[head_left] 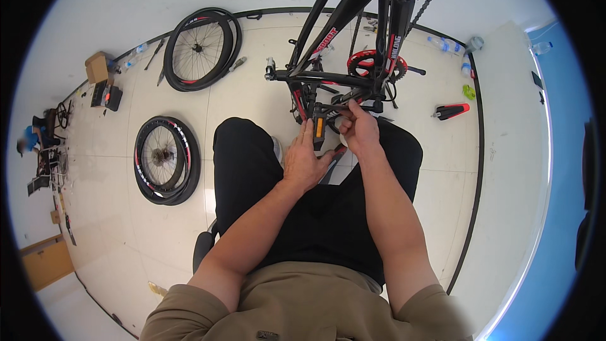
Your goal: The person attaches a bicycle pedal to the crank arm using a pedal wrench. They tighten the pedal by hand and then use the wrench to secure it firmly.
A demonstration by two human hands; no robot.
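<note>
One pedal (319, 129), two loose wheels (197, 48) (161, 156)

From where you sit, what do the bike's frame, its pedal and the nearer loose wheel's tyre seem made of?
Frame: probably painted metal, smooth black with soft highlights, though paint could hide another material. Pedal: likely dark plastic, blocky, with an orange reflector strip. Tyre: apparently rubber, dull black around the rim.

Bare forearms (255, 230) angle forward, hands (306, 161) (360, 131) close together, left fingers (307, 136) extended, right bent.
</note>
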